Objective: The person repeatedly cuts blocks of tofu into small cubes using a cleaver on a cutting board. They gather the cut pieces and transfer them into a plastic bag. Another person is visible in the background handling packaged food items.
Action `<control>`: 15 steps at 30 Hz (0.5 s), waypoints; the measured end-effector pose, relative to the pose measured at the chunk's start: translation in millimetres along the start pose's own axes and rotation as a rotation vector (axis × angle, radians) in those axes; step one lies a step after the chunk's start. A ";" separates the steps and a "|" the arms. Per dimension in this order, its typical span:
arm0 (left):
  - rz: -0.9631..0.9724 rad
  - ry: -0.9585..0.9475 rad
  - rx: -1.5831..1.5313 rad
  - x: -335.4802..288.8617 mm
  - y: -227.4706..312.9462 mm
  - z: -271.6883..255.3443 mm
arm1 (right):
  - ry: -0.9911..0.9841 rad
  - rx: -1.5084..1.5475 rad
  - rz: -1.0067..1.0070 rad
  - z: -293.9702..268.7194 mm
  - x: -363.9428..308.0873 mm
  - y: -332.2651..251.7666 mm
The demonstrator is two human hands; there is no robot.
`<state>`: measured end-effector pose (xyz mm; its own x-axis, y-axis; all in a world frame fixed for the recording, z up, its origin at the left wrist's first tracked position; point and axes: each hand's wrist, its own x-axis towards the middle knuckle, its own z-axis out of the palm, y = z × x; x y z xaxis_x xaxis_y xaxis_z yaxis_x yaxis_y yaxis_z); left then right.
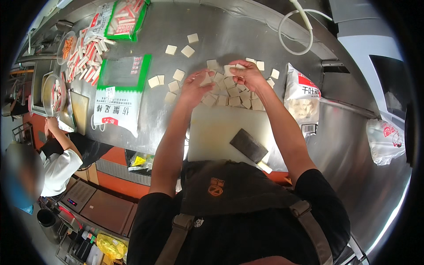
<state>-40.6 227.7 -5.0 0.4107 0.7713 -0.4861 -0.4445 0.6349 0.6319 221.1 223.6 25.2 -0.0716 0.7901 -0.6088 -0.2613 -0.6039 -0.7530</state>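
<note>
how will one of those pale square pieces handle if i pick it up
A pale square piece is probably light, being small and thin-looking. It may be fairly stiff: the one in the right hand shows no obvious sag. Flat faces make rolling unlikely.

On the flat green-edged bag [121, 92]: bold dark characters across the white part, pale lettering inside a red oval [110, 120], red small print on the clear panel, and a white sticker [109, 93] too small to read. On the white-and-red bag [303, 99]: large dark characters; near its bottom corner, a barcode [309, 128]. On the white plastic bag [385, 142]: red printed emblems. On the dark apron [243, 190]: small orange lettering above an orange emblem [215, 191]. On the brown appliance [99, 207]: a lit display [72, 202], unreadable.
</note>
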 end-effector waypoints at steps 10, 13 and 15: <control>0.048 -0.088 0.005 -21.3 -23.0 28.0 | 0.102 -0.655 -0.076 92.2 -57.2 -15.8; -0.056 -0.056 -0.220 -12.1 -47.5 10.5 | 0.286 -0.857 -0.421 77.3 -48.4 19.2; -0.085 -0.033 -0.256 -9.1 -53.2 5.7 | 0.398 -1.070 -0.632 69.9 -41.6 36.2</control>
<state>-16.1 186.7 -30.7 0.4791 0.7153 -0.5087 -0.5925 0.6911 0.4139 147.4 176.2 40.8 0.1179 0.9926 0.0283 0.7595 -0.0718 -0.6466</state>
